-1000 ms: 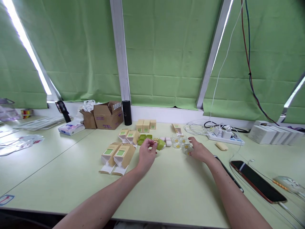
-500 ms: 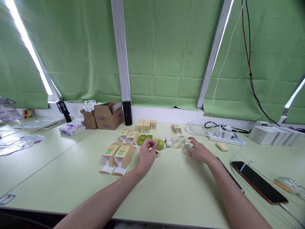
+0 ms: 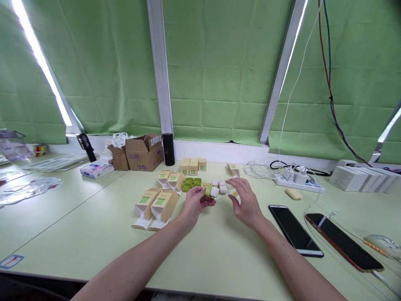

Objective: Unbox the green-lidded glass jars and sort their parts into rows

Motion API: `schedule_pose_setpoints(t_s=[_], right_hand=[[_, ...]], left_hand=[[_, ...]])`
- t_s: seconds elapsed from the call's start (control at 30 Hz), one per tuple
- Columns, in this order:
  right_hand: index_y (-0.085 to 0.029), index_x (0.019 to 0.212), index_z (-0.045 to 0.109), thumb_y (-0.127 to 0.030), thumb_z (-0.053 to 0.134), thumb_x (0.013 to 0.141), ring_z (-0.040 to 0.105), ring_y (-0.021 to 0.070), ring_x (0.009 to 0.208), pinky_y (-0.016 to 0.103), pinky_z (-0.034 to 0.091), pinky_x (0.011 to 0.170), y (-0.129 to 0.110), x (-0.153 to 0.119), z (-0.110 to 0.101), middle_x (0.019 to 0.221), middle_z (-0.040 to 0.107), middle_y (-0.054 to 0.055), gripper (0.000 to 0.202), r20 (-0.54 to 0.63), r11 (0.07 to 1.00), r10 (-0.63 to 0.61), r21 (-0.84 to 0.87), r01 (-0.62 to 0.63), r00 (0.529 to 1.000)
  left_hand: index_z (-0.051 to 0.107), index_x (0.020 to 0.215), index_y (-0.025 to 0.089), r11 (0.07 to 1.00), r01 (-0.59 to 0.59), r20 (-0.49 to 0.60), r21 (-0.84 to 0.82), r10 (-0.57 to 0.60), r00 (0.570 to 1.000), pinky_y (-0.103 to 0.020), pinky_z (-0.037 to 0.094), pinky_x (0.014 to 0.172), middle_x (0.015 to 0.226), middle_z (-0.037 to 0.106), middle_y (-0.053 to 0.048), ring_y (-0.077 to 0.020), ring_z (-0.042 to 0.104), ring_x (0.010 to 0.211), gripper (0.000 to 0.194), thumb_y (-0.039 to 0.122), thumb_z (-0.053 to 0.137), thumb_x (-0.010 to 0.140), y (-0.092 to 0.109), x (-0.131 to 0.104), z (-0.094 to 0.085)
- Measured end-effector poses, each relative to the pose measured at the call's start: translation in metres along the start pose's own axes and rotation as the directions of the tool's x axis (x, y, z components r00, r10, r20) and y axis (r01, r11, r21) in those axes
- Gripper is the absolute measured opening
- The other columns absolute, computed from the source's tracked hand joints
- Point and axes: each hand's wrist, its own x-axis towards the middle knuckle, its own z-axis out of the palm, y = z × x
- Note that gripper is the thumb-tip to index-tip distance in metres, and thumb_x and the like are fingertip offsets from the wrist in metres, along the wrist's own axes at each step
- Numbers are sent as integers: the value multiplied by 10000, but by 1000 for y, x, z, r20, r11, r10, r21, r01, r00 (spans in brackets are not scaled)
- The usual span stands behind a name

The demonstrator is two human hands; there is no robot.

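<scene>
My left hand [image 3: 194, 203] is closed on a small green holder [image 3: 208, 191] and keeps it just above the table. A whitish block [image 3: 214, 192] sits in the holder's right end. To the right, my right hand [image 3: 246, 202] hovers with its thumb and fingers apart, and I see nothing gripped between them. Clear plastic covers [image 3: 232, 190] with a yellow spot lie behind its fingertips, partly hidden by the hand. Pale pinkish blocks [image 3: 222, 187] stand between the hands. Behind my left hand are green square holders [image 3: 188, 184] and small yellowish pieces [image 3: 205, 184].
Opened kraft boxes [image 3: 164, 205] stand left of my left hand, with small closed boxes [image 3: 193, 165] behind. A cardboard carton [image 3: 144, 154] and black bottle [image 3: 168, 149] are at the back. Rightward lie two phones [image 3: 296, 230], a power strip [image 3: 299, 180] and cables.
My right hand has come away from the clear covers and moved left towards my left hand. The green holder has turned, so its whitish block now shows.
</scene>
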Motion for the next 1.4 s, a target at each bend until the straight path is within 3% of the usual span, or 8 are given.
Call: schedule_pose_setpoints(t_s=[0.23,0.43,0.67,0.87,1.0,1.17,1.27,1.4], right_hand=[[-300,1505,418,-85,478,937,556,303,1318,512,552,1044,-27,-8,21,1393,570,129,610,33,995,-80,58,78,996],[-298,1402,532,-78,489,938,589,287,1284,476,580,1013,-24,-8,22,1361,586,118,516,51,995,-69,76,65,996],[-286,1277,611,-215,572,961,612,260,1169,389,622,839,-24,-7,25,1304,574,112,327,26,937,139,321,-140,990],[-245,1112,667,-473,701,897,628,235,1079,343,609,785,-21,-3,29,1209,606,92,315,107,703,417,592,-395,902],[-202,1017,683,-590,817,763,654,219,880,338,596,691,-16,-1,32,960,686,67,483,307,337,550,770,-542,777],[-169,872,708,-563,916,649,667,213,855,301,579,623,-14,-1,32,964,715,87,499,477,-15,629,797,-604,614],[-160,837,704,-540,943,619,676,207,832,287,579,606,-13,-2,32,940,722,93,499,512,-88,640,790,-607,573],[-158,870,706,-546,928,642,683,210,849,286,589,611,-13,-1,32,943,714,88,502,483,-32,624,801,-598,614]], left_hand=[[523,799,198,999,40,19,16,-41,999,-317,597,576,671,715,-41,-193,715,551,297,366,766,772,0,-3,2],[536,805,194,991,98,55,89,-103,993,-267,542,499,617,702,-43,-181,694,498,214,345,687,801,-3,-4,1],[509,822,207,988,73,128,134,-90,988,-211,421,378,569,684,-28,-158,622,408,344,493,699,803,0,-8,3],[489,783,210,984,42,113,172,-62,992,-194,321,322,542,650,-7,-139,571,354,462,636,659,829,3,-9,5],[481,728,206,985,4,79,170,-18,997,-200,315,327,531,621,6,-126,550,354,482,646,653,827,2,-5,3],[481,705,200,982,-36,76,185,22,997,-205,347,357,539,613,12,-110,531,362,495,642,675,816,1,-4,3],[485,710,195,980,-61,67,190,49,997,-209,371,384,562,619,9,-102,529,382,485,621,695,810,1,-4,3],[513,768,188,969,-135,28,209,132,991,-217,420,434,635,631,6,-106,568,462,455,592,718,813,3,-4,4]])
